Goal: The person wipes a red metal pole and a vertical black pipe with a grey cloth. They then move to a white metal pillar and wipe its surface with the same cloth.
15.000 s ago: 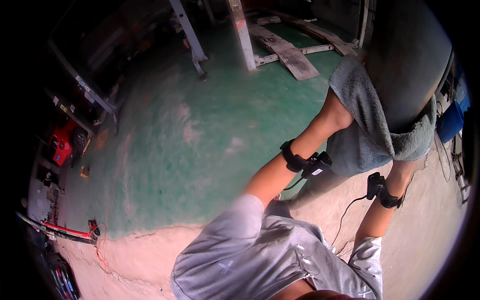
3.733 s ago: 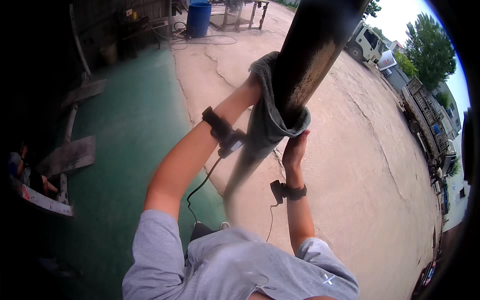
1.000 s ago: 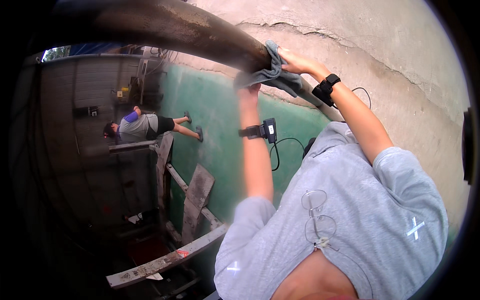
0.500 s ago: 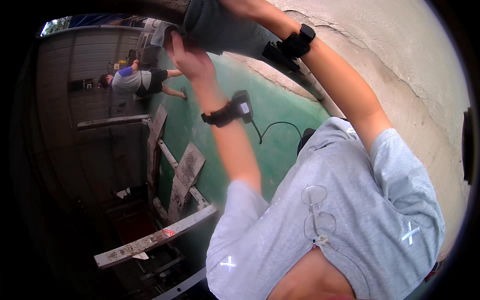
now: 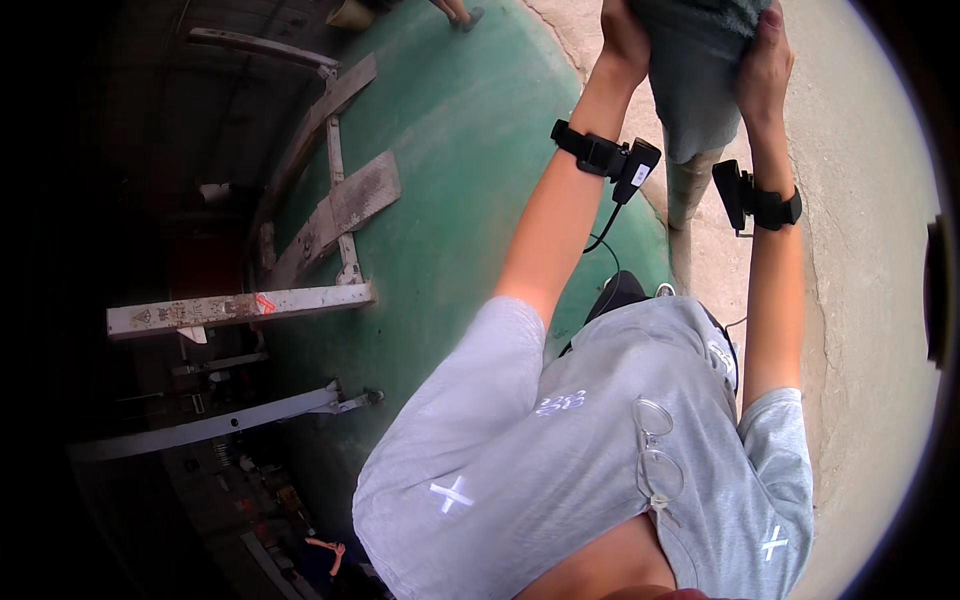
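Observation:
A thick grey-green cloth (image 5: 695, 75), perhaps a towel, hangs at the top of the head view between my two hands. Its left side is gripped by my left hand (image 5: 625, 42), whose fingertips are hidden behind the fabric. My right hand (image 5: 768, 72) clasps the opposite edge, thumb on the front. Below the cloth's lower end shows a round, dull pipe (image 5: 690, 190); whether the fabric wraps it or only hangs in front, I cannot tell. The cloth's upper end is cut off by the frame.
A pale rough wall (image 5: 860, 280) rises close on my right. To the left stands a worn metal frame (image 5: 240, 308) with a slanted plate (image 5: 335, 205), on the green floor (image 5: 470, 150). Another person's legs (image 5: 460, 12) show at the top. A cable (image 5: 603, 235) hangs from my left wrist device.
The view has swung round, so the cloth now hangs upright at upper right. My hands have come to opposite sides of it; earlier the left was at its far end.

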`<state>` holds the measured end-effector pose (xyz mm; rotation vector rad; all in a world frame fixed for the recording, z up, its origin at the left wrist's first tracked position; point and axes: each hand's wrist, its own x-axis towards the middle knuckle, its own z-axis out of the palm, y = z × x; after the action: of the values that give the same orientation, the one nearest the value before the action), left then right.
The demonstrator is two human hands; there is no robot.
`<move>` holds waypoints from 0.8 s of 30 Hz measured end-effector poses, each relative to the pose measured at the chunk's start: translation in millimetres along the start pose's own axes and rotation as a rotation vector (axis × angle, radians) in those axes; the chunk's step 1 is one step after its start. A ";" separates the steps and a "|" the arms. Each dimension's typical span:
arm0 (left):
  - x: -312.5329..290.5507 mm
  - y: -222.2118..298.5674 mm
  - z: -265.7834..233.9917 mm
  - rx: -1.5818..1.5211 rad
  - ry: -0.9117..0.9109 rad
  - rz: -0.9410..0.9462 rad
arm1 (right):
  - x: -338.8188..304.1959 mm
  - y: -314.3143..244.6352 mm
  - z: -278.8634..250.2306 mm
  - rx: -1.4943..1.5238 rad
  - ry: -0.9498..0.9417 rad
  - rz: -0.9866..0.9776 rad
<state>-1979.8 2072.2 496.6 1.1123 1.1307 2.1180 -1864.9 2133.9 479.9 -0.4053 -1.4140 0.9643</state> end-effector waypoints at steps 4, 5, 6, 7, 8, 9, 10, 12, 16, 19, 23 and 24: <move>-20.3 -14.2 5.9 -0.083 -0.149 -0.019 | -15.7 22.8 -16.4 0.039 -0.073 0.141; -23.7 -14.7 4.3 -0.069 -0.133 -0.002 | -20.9 29.8 -14.2 0.128 -0.053 0.211; -22.4 -35.5 -13.4 -0.059 -0.072 -0.048 | -28.7 29.7 -10.0 0.116 -0.071 0.210; -29.0 -32.4 -0.3 -0.072 -0.060 -0.117 | -32.3 42.2 -20.5 0.090 -0.033 0.167; -30.5 -35.6 1.1 -0.106 -0.083 -0.134 | -35.9 50.6 -26.3 0.109 -0.025 0.182; -30.3 -44.7 -2.6 -0.144 -0.105 -0.155 | -39.9 56.7 -27.6 0.123 -0.019 0.201; -32.0 -50.8 -4.3 -0.132 -0.097 -0.155 | -44.3 58.9 -27.4 0.143 -0.029 0.194; -32.5 -58.1 -9.5 -0.120 -0.100 -0.158 | -49.1 62.4 -28.3 0.097 -0.004 0.300; -39.3 -69.6 -21.0 -0.174 -0.097 -0.195 | -67.2 79.8 -22.6 0.117 -0.006 0.389; -46.1 -86.6 -24.2 -0.283 -0.114 -0.209 | -81.0 99.7 -25.6 0.126 0.007 0.378; -62.0 -127.1 -38.6 -0.299 -0.077 -0.245 | -106.2 117.6 -27.0 0.081 0.013 0.357; -68.9 -140.2 -38.1 -0.321 0.022 -0.285 | -112.7 119.7 -26.0 0.083 0.010 0.345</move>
<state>-1967.9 2081.1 336.5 0.7347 0.8599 1.9995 -1864.6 2125.5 313.7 -0.6040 -1.3133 1.2924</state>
